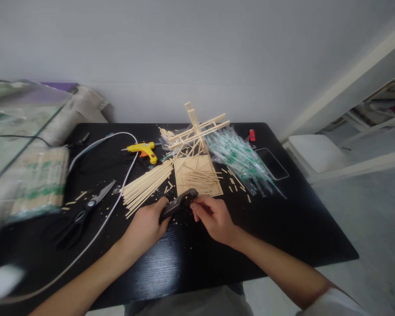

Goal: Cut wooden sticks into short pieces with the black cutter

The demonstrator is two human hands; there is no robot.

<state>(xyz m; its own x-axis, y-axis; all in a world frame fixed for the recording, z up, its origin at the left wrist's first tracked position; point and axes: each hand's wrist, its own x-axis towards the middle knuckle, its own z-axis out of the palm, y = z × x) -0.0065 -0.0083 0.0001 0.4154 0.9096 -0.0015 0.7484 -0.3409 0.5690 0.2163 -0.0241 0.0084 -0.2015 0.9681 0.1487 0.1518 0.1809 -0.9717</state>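
My left hand [148, 224] is wrapped around a dark hand tool [176, 205] with a thick handle and a curved, hooked head. My right hand [215, 217] is closed in a pinch at the head of that tool; whatever sits between its fingertips is too small to make out. Just beyond both hands lies a flat panel of wooden sticks [181, 175], with a loose heap of short sticks [202, 180] on top. A fan of longer sticks [148, 186] spreads beside the panel, to the left. Behind it rises a windmill-like stick frame [197, 129] with crossed arms.
On the black table [270, 245] are a yellow glue gun [145, 150], open scissors [90, 206], a white cable [108, 217], green-and-clear plastic wrappers [240, 160], a phone [272, 163] and a red object [252, 135]. A packed stick bundle [41, 180] lies left. A white stool [314, 151] stands right.
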